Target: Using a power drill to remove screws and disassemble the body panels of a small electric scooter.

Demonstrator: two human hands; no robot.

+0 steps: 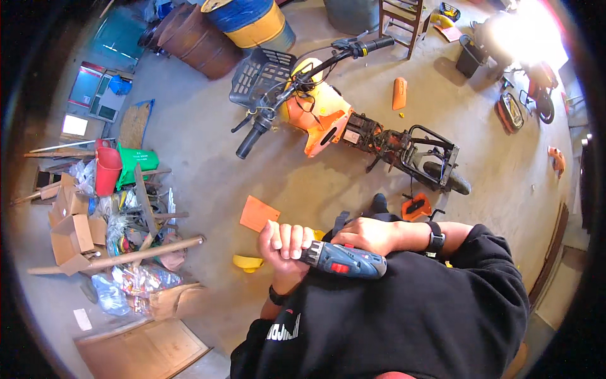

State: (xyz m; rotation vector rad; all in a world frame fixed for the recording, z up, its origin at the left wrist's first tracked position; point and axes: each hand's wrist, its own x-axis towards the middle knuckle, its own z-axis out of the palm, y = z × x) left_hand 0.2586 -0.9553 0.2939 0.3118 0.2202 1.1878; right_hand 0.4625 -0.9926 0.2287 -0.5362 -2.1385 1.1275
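Note:
Close to my chest lies a blue and black cordless drill (pixel 356 261) with a red switch on its body. The fingers of my left hand (pixel 285 245) are wrapped round its black chuck at the front. My right hand (pixel 371 234) is closed round the handle, which it mostly hides. Beyond my hands stands a partly stripped electric scooter (pixel 319 120), with its orange front panel on and its rear frame bare. A black basket (pixel 260 79) is fixed at its front. An orange panel (pixel 259 213) lies on the floor just past my left hand.
A yellow part (pixel 247 263) and an orange-black part (pixel 416 207) lie near me. Cardboard boxes (pixel 72 230), bags and a long pole (pixel 132 254) are piled at left. Drums (pixel 201 41) and a wooden chair (pixel 404 25) stand behind the scooter. Another orange panel (pixel 399 93) lies beyond it.

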